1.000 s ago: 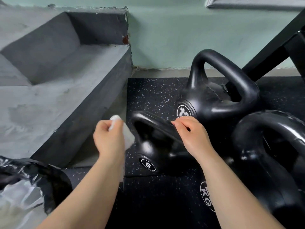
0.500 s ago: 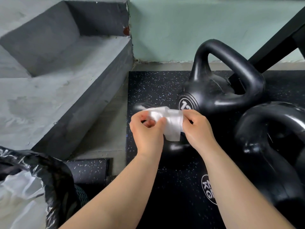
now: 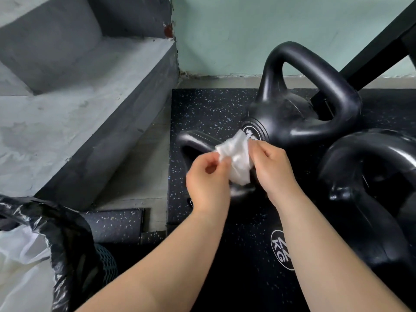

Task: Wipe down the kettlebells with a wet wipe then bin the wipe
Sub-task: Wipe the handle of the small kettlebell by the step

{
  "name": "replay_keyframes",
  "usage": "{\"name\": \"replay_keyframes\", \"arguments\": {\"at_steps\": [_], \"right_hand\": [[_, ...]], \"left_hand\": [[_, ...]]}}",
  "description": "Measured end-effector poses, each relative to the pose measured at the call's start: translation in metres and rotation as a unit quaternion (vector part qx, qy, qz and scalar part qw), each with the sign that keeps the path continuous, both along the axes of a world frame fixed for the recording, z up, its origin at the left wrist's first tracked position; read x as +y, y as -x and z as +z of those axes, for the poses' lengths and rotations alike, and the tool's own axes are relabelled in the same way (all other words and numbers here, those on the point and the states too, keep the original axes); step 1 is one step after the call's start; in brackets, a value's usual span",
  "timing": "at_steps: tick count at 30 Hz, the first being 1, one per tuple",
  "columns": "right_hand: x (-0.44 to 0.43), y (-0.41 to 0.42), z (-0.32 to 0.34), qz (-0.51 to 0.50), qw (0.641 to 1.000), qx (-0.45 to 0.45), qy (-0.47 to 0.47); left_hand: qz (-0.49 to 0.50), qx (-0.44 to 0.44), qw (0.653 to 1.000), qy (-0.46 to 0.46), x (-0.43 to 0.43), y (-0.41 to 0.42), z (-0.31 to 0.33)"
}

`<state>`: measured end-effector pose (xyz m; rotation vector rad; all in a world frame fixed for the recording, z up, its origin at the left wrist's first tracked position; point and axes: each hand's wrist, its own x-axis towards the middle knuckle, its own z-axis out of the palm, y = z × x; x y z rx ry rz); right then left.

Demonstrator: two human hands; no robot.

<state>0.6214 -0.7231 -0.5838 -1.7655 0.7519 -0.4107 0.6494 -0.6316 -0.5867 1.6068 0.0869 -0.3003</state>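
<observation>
A white wet wipe [image 3: 236, 159] hangs between both hands above the small black kettlebell [image 3: 195, 140], whose handle shows to the left of my hands. My left hand [image 3: 208, 180] pinches the wipe's left edge and my right hand [image 3: 272, 168] pinches its right edge. The larger black kettlebell marked 12 [image 3: 299, 109] stands behind them. A big black kettlebell marked KG [image 3: 369, 190] sits at the right on the speckled black mat [image 3: 209, 109].
A bin with a black liner [image 3: 45, 239] sits at the bottom left. Grey concrete steps [image 3: 67, 113] fill the left side. A pale green wall [image 3: 236, 30] runs behind, with a black slanted frame bar [image 3: 378, 43] at the top right.
My left hand brought the wipe from beside the small kettlebell to my right hand, which let go of the handle. Both hands now hold the wipe spread between them.
</observation>
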Motion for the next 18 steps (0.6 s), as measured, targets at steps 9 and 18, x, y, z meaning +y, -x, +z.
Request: {"name": "replay_keyframes", "arguments": {"at_steps": [9, 18], "right_hand": [[0.001, 0.002, 0.002, 0.022, 1.000, -0.003, 0.011], [0.004, 0.004, 0.004, -0.023, 0.999, -0.007, -0.041]], "left_hand": [[0.088, 0.068, 0.992, 0.061, 0.006, -0.024, -0.004], [-0.056, 0.019, 0.998, -0.006, 0.014, -0.008, -0.006]]}}
